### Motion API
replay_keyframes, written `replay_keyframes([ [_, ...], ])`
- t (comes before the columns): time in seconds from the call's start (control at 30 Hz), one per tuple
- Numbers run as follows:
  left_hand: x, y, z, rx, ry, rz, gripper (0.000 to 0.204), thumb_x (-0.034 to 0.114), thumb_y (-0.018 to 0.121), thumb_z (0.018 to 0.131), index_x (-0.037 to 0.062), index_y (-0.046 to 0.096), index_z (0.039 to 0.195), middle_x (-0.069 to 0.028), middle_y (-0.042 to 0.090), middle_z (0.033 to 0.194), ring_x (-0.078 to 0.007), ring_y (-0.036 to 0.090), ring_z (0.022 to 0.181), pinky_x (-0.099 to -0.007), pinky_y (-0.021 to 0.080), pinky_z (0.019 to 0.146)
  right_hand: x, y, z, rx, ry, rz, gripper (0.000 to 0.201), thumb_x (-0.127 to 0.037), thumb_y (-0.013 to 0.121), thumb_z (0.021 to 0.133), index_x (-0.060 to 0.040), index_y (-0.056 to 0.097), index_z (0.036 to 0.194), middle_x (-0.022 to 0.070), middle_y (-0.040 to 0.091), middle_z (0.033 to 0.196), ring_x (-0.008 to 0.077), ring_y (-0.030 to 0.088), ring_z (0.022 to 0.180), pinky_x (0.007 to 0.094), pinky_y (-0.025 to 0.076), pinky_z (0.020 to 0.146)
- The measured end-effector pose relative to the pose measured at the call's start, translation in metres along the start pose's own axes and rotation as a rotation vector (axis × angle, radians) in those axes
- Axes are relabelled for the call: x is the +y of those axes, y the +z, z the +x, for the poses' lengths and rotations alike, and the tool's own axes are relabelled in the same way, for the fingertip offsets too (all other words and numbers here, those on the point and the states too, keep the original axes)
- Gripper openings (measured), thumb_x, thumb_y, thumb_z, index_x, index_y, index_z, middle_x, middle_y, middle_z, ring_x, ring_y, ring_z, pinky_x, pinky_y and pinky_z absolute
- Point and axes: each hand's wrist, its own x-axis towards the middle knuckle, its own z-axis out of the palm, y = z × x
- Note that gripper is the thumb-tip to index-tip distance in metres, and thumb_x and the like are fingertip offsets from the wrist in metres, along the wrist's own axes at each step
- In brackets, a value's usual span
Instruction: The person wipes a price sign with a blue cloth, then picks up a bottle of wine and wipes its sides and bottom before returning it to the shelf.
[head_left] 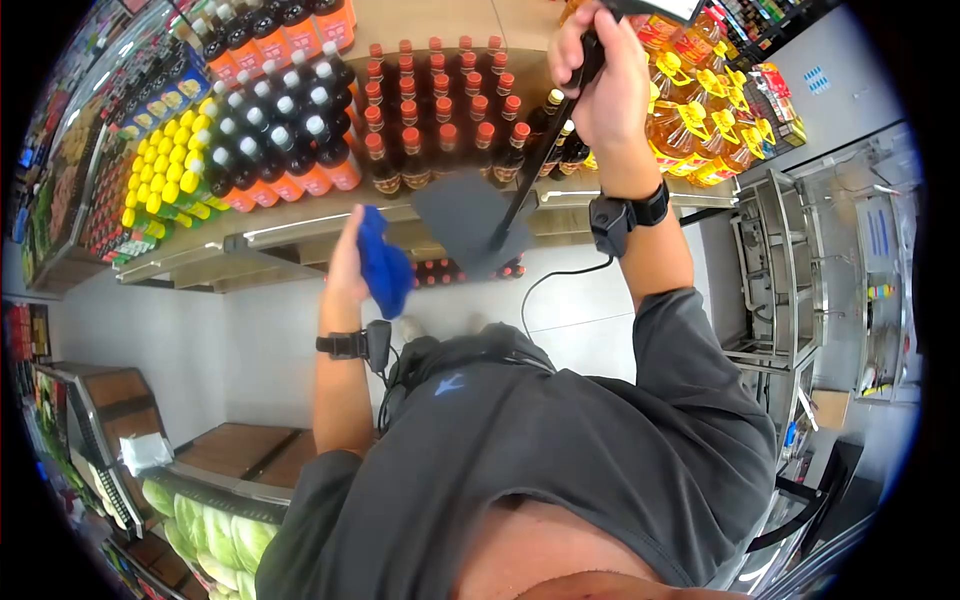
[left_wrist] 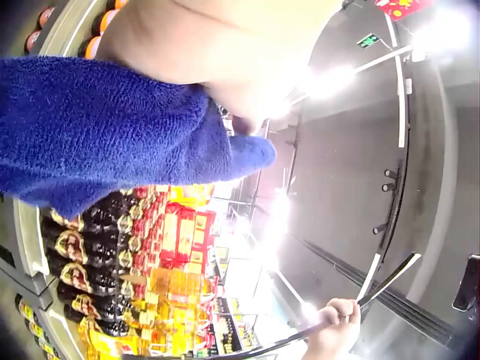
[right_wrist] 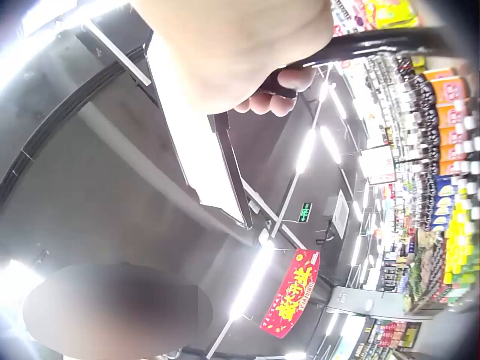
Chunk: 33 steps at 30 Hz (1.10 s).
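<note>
In the head view my right hand (head_left: 612,85) grips the black pole (head_left: 540,160) of a stand, fingers wrapped round it. A dark flat base plate (head_left: 455,215) is at the pole's lower end, in front of the shelf edge. At the upper end, a pale sign panel (head_left: 665,8) is cut off by the frame; the right wrist view shows the bright panel (right_wrist: 184,139) beside the hand. My left hand (head_left: 345,268) holds a blue cloth (head_left: 385,265) left of the base plate. Up close, the fluffy cloth (left_wrist: 112,135) hides most of the left fingers.
Rows of red-capped dark bottles (head_left: 445,140) stand on the shelf ahead, behind the base plate. Orange-labelled bottles (head_left: 270,160) and yellow-capped bottles (head_left: 165,175) are at left, large oil bottles (head_left: 690,125) at right. A metal rack (head_left: 785,260) stands to the right, cabbages (head_left: 215,530) at lower left.
</note>
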Motion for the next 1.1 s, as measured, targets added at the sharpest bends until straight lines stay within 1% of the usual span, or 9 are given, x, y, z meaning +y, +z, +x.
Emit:
replay_keyframes([
  [0.03, -0.005, -0.006, 0.011, -0.060, -0.070, 0.028, 0.050, 0.057, 0.063, 0.084, 0.0093, 0.061, 0.098, -0.0030, 0.055, 0.074, -0.0158, 0.054, 0.064, -0.0306, 0.047, 0.056, -0.004, -0.001, 0.010, 0.041, 0.027, -0.031, 0.021, -0.027, 0.047, 0.098, -0.0064, 0.051, 0.095, 0.0039, 0.051, 0.065, 0.0150, 0.054, 0.059, 0.0245, 0.036, 0.047],
  [0.23, 0.020, 0.056, -0.004, -0.154, -0.215, 0.260, 0.051, 0.058, 0.062, 0.085, 0.0097, 0.063, 0.101, -0.0021, 0.056, 0.074, -0.0132, 0.051, 0.059, -0.0282, 0.042, 0.051, -0.039, 0.041, 0.047, 0.046, -0.070, -0.065, 0.017, -0.024, 0.042, 0.100, -0.0081, 0.048, 0.097, 0.0022, 0.047, 0.064, 0.0133, 0.049, 0.052, 0.0226, 0.032, 0.042],
  [0.57, 0.048, 0.083, 0.016, -0.301, -0.013, 0.251, 0.036, 0.041, 0.065, 0.087, 0.0070, 0.064, 0.097, 0.0009, 0.058, 0.079, -0.0094, 0.052, 0.066, -0.0236, 0.041, 0.058, -0.056, 0.075, 0.099, -0.060, -0.152, -0.003, 0.018, -0.025, 0.042, 0.101, -0.0081, 0.048, 0.097, 0.0000, 0.046, 0.063, 0.0100, 0.044, 0.051, 0.0216, 0.032, 0.040],
  [0.7, 0.062, 0.071, 0.025, -0.505, 0.104, 0.185, 0.031, 0.027, 0.062, 0.086, 0.0030, 0.061, 0.106, -0.0050, 0.066, 0.094, -0.0160, 0.062, 0.078, -0.0298, 0.052, 0.066, -0.067, 0.096, 0.117, -0.033, -0.161, -0.129, 0.019, -0.026, 0.043, 0.100, -0.0081, 0.049, 0.098, -0.0012, 0.046, 0.064, 0.0095, 0.045, 0.052, 0.0210, 0.031, 0.040],
  [0.9, 0.086, 0.075, 0.015, -0.542, 0.167, 0.084, 0.030, 0.022, 0.060, 0.085, 0.0008, 0.060, 0.107, -0.0088, 0.066, 0.100, -0.0182, 0.064, 0.089, -0.0321, 0.052, 0.079, -0.060, 0.097, 0.135, -0.038, -0.056, -0.238, 0.025, -0.026, 0.048, 0.098, -0.0042, 0.060, 0.094, 0.0033, 0.062, 0.073, 0.0125, 0.059, 0.063, 0.0254, 0.048, 0.058],
  [0.93, 0.089, 0.086, -0.001, -0.466, 0.219, 0.050, 0.021, 0.021, 0.060, 0.086, 0.0009, 0.061, 0.093, -0.0041, 0.059, 0.077, -0.0136, 0.058, 0.063, -0.0273, 0.047, 0.055, -0.047, 0.089, 0.132, -0.028, -0.020, -0.183, 0.029, -0.026, 0.052, 0.096, -0.0010, 0.065, 0.093, 0.0072, 0.065, 0.077, 0.0171, 0.062, 0.069, 0.0307, 0.051, 0.065],
  [0.97, 0.086, 0.087, -0.003, -0.443, 0.273, 0.038, 0.020, 0.020, 0.061, 0.086, 0.0008, 0.061, 0.093, -0.0041, 0.059, 0.077, -0.0135, 0.058, 0.063, -0.0271, 0.047, 0.056, -0.029, 0.082, 0.128, -0.177, -0.189, -0.341, 0.021, -0.027, 0.048, 0.097, -0.0063, 0.048, 0.099, 0.0041, 0.053, 0.066, 0.0153, 0.057, 0.065, 0.0268, 0.043, 0.055],
  [1.03, 0.083, 0.086, -0.003, -0.395, 0.385, 0.014, 0.019, 0.018, 0.061, 0.086, 0.0004, 0.061, 0.093, -0.0041, 0.059, 0.076, -0.0135, 0.057, 0.062, -0.0265, 0.047, 0.056, -0.015, 0.089, 0.100, 0.049, -0.049, -0.386, 0.022, -0.019, 0.052, 0.094, -0.0060, 0.040, 0.108, 0.0045, 0.054, 0.074, 0.0147, 0.058, 0.067, 0.0291, 0.046, 0.061],
  [1.1, 0.076, 0.097, -0.022, -0.346, 0.378, 0.022, 0.019, 0.019, 0.061, 0.088, 0.0002, 0.061, 0.094, -0.0032, 0.059, 0.077, -0.0110, 0.056, 0.064, -0.0253, 0.047, 0.058, 0.005, 0.097, 0.084, 0.225, -0.075, -0.196, 0.014, -0.017, 0.050, 0.095, -0.0142, 0.048, 0.108, -0.0052, 0.042, 0.067, 0.0067, 0.041, 0.055, 0.0226, 0.034, 0.050],
])
